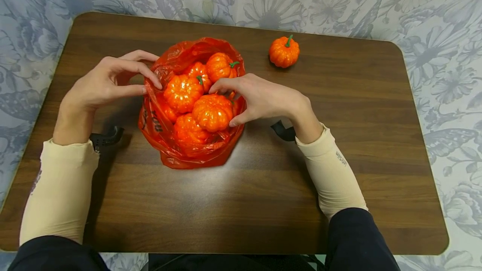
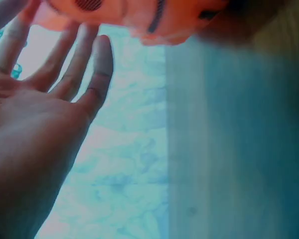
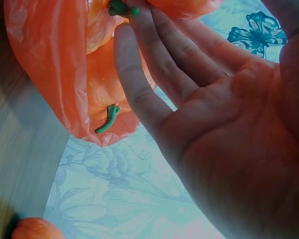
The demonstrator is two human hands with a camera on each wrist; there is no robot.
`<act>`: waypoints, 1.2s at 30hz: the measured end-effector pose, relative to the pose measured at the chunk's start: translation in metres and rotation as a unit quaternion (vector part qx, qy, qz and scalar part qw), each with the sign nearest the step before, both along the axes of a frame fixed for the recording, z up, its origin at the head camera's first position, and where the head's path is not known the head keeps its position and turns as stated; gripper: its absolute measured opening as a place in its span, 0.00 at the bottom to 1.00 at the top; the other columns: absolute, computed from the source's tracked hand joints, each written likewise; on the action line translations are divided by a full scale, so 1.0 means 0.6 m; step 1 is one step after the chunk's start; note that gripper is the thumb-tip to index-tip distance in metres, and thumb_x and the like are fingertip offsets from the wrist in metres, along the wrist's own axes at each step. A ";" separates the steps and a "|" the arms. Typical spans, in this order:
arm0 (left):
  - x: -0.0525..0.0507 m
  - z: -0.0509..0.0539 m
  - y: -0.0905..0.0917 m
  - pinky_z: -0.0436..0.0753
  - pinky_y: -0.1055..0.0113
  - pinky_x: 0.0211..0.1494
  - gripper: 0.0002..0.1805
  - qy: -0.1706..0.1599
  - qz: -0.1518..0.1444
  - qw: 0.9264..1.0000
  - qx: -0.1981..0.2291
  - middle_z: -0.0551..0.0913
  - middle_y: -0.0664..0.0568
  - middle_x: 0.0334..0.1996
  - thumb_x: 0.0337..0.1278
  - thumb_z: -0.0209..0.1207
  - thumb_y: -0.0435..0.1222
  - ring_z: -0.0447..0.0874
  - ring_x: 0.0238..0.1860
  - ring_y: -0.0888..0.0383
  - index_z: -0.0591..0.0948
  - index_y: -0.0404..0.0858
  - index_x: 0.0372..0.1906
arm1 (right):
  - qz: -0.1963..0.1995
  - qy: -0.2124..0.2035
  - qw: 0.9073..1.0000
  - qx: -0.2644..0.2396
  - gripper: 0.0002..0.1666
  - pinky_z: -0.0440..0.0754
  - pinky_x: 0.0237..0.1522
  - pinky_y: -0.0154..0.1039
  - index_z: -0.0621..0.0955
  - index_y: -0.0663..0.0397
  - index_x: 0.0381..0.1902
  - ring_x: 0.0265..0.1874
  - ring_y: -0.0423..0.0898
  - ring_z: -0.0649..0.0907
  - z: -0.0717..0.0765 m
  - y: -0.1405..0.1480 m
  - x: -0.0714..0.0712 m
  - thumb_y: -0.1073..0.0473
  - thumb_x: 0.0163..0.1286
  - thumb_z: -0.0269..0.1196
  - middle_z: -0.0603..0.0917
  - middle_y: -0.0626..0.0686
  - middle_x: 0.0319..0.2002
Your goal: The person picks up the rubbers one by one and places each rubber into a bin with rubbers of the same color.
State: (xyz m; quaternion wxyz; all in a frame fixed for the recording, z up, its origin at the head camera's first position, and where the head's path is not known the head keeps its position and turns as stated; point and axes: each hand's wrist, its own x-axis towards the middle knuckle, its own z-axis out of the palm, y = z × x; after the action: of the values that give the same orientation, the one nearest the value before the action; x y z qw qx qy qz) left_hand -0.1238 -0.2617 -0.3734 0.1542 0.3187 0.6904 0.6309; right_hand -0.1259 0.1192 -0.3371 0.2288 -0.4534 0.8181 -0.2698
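Note:
A red plastic bag (image 1: pixel 199 160) stands on the table with its mouth spread, holding several small orange toy pumpkins (image 1: pixel 183 93) with green stems. My left hand (image 1: pixel 109 76) is at the bag's left rim, thumb outside and index finger over the edge, pinching the plastic. From the right, my right hand (image 1: pixel 263 97) reaches over the rim and grips a pumpkin (image 1: pixel 212 113) on top of the pile between thumb and fingers. In the right wrist view, pumpkin stems (image 3: pixel 109 118) show beside the fingers. The left wrist view shows the other left fingers (image 2: pixel 102 64) extended under the bag's side.
One more pumpkin (image 1: pixel 284 52) sits apart on the brown wooden table (image 1: pixel 339 137), near its back edge to the right of the bag. Behind the table rises a wall with floral wallpaper (image 1: pixel 271 3). Dark wrist-camera mounts (image 1: pixel 283 131) stick out beside both wrists.

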 end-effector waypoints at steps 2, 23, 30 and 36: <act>0.002 0.012 -0.003 0.71 0.71 0.72 0.15 0.027 0.001 0.997 -0.067 0.70 0.32 0.69 0.50 0.63 0.10 0.64 0.71 0.42 0.87 0.21 0.43 | 0.002 0.003 1.000 0.001 0.42 0.79 0.59 0.44 0.76 0.45 0.69 0.50 0.42 0.82 0.001 0.000 0.000 0.52 0.58 0.82 0.83 0.43 0.59; 0.002 0.001 0.007 0.83 0.56 0.66 0.02 -0.035 -0.136 0.962 0.236 0.68 0.26 0.72 0.55 0.63 0.12 0.64 0.74 0.36 0.84 0.12 0.34 | 0.012 0.004 1.000 -0.016 0.39 0.81 0.59 0.43 0.76 0.44 0.68 0.50 0.40 0.83 0.000 0.001 0.003 0.51 0.61 0.80 0.83 0.42 0.57; -0.002 -0.011 0.005 0.83 0.56 0.66 0.02 -0.042 -0.132 0.962 0.235 0.69 0.26 0.72 0.56 0.63 0.12 0.65 0.73 0.36 0.84 0.12 0.34 | -0.006 -0.013 1.000 -0.006 0.40 0.84 0.49 0.44 0.77 0.43 0.69 0.45 0.45 0.85 0.005 0.008 0.003 0.50 0.61 0.80 0.85 0.42 0.49; -0.004 -0.017 0.000 0.83 0.57 0.66 0.03 -0.046 -0.138 0.961 0.235 0.69 0.25 0.72 0.57 0.61 0.13 0.67 0.73 0.36 0.84 0.12 0.35 | -0.019 -0.024 0.999 -0.040 0.38 0.83 0.47 0.41 0.78 0.48 0.68 0.46 0.43 0.86 0.013 0.026 -0.002 0.48 0.63 0.79 0.86 0.42 0.53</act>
State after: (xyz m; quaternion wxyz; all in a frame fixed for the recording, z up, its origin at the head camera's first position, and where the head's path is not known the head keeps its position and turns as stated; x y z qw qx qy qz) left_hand -0.1260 -0.2616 -0.3839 0.1920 0.4085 0.4645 0.7619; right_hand -0.1270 0.1350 -0.3292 0.2251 -0.4394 0.8095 -0.3176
